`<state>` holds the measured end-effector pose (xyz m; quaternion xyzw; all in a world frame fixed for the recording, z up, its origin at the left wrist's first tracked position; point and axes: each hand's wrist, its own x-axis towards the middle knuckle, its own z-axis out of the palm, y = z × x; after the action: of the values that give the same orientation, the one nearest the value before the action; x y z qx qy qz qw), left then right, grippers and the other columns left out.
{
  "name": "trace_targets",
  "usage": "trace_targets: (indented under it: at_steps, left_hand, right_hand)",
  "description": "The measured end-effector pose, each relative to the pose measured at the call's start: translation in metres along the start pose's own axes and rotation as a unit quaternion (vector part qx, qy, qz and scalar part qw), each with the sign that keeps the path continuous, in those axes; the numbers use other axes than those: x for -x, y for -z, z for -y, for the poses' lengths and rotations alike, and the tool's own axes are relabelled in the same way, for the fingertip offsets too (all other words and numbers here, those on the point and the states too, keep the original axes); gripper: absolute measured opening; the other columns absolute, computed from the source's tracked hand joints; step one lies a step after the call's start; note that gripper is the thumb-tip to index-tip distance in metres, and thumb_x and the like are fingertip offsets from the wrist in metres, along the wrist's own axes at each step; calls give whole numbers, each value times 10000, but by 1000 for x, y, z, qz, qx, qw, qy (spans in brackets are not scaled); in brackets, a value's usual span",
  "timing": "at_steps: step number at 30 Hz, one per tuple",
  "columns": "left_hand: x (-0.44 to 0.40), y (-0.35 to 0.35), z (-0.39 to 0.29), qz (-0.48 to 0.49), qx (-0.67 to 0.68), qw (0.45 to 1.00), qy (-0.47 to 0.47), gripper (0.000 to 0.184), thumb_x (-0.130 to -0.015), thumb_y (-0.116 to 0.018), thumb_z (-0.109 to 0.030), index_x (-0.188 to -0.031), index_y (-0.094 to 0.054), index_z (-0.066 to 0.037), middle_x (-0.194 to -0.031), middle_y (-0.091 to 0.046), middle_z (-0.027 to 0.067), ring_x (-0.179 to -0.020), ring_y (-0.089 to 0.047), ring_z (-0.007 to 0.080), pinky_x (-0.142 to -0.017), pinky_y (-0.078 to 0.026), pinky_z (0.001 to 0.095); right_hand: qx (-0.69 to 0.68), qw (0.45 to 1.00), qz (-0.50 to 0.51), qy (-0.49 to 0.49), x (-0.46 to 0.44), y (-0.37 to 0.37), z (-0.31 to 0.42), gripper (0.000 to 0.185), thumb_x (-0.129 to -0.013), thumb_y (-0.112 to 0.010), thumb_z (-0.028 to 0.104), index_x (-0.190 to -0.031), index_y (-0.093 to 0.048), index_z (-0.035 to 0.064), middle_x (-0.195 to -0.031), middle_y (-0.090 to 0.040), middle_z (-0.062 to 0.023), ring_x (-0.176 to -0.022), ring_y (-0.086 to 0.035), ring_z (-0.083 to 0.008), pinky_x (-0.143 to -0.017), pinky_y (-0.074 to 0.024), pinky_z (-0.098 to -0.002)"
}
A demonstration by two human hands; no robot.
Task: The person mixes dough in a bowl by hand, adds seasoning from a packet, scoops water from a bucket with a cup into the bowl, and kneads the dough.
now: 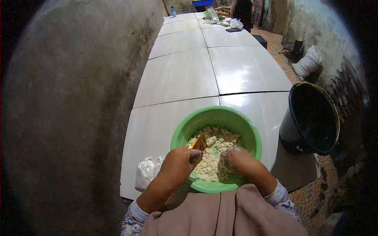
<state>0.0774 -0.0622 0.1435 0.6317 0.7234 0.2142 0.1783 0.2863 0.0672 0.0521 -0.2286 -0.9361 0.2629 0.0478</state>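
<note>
A green plastic basin (255, 135) stands on the near end of the table, holding a pale, crumbly flour mixture (212, 163). In my left hand (179, 162), over the basin's left side, is a small yellow and brown packet (199, 144), pinched between thumb and fingers and tilted upward. My right hand (240, 159) is down at the mixture on the right side, its fingers curled inward and dusted with flour; what they hold, if anything, is hidden. Beside my left forearm sits a clear plastic bag of white powder (145, 173).
A black bucket (295, 135) stands right of the basin. The long tiled table (177, 74) runs away from me along a bare wall. At its far end are plastic bags (236, 23), a blue bottle (173, 11) and another person (242, 11). A white sack (308, 62) leans at right.
</note>
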Motion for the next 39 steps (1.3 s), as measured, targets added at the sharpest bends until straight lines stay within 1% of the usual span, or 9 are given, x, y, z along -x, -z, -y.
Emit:
trace_targets:
  at_steps: [11,14,19,21,25,27,29,37,39]
  left_hand:
    - [-1,-2,2,-16,25,1000,-1,456,-781,-701,-15,-1210,-630,-151,-978,-680,154,-845,-675,263,-740,-529,345]
    - [2,-9,16,-172,319,932,9,625,-865,-585,58,-1434,-365,-75,-1089,-665,124,-932,-648,145,-778,-537,270]
    - [14,-21,64,-173,712,677,71,349,-933,-571,-141,-1256,-498,-33,-1105,-614,132,-945,-641,226,-788,-567,339]
    - [26,-41,106,-91,878,463,72,243,-943,-546,-165,-1147,-578,-37,-1115,-613,137,-925,-644,234,-761,-575,338]
    - [28,-40,124,-122,911,389,56,237,-940,-522,-147,-1140,-595,-45,-1114,-626,142,-1048,-609,257,-751,-587,355]
    - [29,-36,125,-306,832,454,88,334,-950,-492,-162,-1232,-526,15,-1239,-569,174,-1140,-560,316,-918,-522,423]
    - [48,-29,142,-252,838,483,39,382,-946,-493,-164,-1268,-477,42,-1250,-557,193,-1138,-561,324,-971,-480,427]
    - [67,-43,172,-418,705,506,267,379,-860,-491,56,-1164,-559,-162,-1106,-614,73,-969,-610,218,-740,-543,354]
    - [64,-41,170,-397,725,523,207,393,-868,-486,89,-1184,-540,-139,-1151,-593,99,-1002,-597,219,-786,-536,351]
  right_hand:
    - [39,999,33,3,-5,-2,0,305,-810,-567,94,-1104,-634,46,-844,-643,-206,-803,-637,-363,-721,-511,-441]
    - [-2,1000,10,-8,-6,-10,-7,277,-802,-577,106,-1063,-649,48,-838,-645,-201,-799,-638,-367,-722,-513,-445]
    - [5,999,27,-22,-7,0,7,243,-778,-605,125,-1005,-654,50,-852,-651,-196,-804,-636,-375,-734,-510,-458]
    - [24,998,57,-29,-8,-6,1,270,-768,-615,110,-1033,-633,64,-907,-653,-194,-844,-631,-373,-765,-503,-463]
    - [72,994,73,-25,-4,0,4,346,-808,-630,152,-1145,-588,85,-1103,-599,-181,-990,-595,-364,-832,-493,-454]
    - [69,995,63,-17,2,20,13,352,-833,-637,175,-1166,-575,81,-1179,-543,-177,-1029,-580,-371,-853,-490,-454]
    - [15,993,67,-96,1,36,16,384,-832,-653,177,-1193,-565,82,-1229,-500,-173,-1098,-548,-378,-891,-474,-457]
    - [113,976,181,41,-3,14,6,314,-845,-524,94,-1151,-582,56,-1074,-596,-201,-1000,-605,-385,-847,-505,-433]
    - [4,983,183,14,-1,13,4,314,-843,-532,98,-1147,-591,42,-996,-633,-211,-927,-636,-377,-816,-518,-438]
